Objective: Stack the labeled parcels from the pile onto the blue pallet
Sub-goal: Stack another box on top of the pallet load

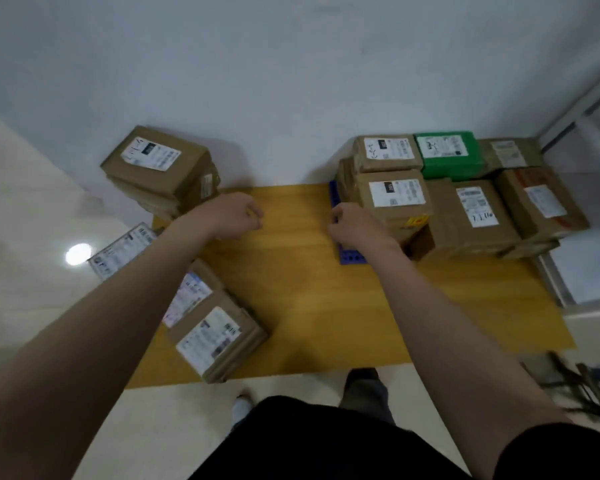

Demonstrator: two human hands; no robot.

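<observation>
The blue pallet [351,258] lies on a yellow mat at the right, mostly covered by stacked labeled brown parcels [395,199] and one green parcel [447,154]. The pile at the left holds a stack of brown parcels [160,164] by the wall and lower parcels [215,334] near the mat's front edge. My left hand [234,216] hovers over the mat beside the left stack, fingers curled, holding nothing. My right hand [355,225] is curled too, next to the front-left parcel on the pallet; I cannot tell if it touches it.
The yellow mat [309,289] lies on a pale glossy floor against a white wall. A glass door frame [568,133] stands at the right. Dark clutter [589,386] lies at the lower right. My feet [361,379] are at the mat's front edge.
</observation>
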